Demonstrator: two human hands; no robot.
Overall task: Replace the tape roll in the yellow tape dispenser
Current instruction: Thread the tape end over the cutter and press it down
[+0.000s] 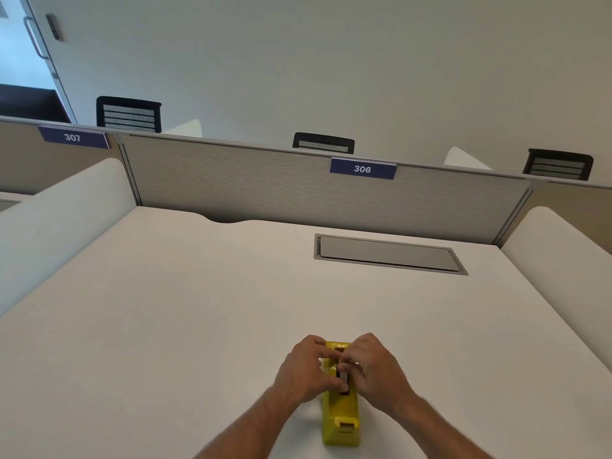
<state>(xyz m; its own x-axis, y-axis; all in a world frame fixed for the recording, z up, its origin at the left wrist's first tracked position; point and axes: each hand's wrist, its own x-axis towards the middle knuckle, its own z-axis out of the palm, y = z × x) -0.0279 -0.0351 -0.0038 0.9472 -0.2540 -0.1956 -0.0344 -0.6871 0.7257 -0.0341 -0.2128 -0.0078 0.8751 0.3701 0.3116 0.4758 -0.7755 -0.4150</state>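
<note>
even, soft indoor light, moderately bright; the matte white rectangular desk top (165,309) shows no glare and only faint shadows. wide-angle bending curves the edges. slight overall softness blurs fine detail.

a pale desk (165,309) fills the near part of the room, a grey cable hatch (387,255) set flush into it far right. behind it stands a grey partition (265,187) with blue number plates, 306 (362,168) and 307 (73,137). white side screens flank the desk. three black mesh chair backs (128,114) show beyond, before a plain light wall (331,61). a door (23,38) is far left.
</note>
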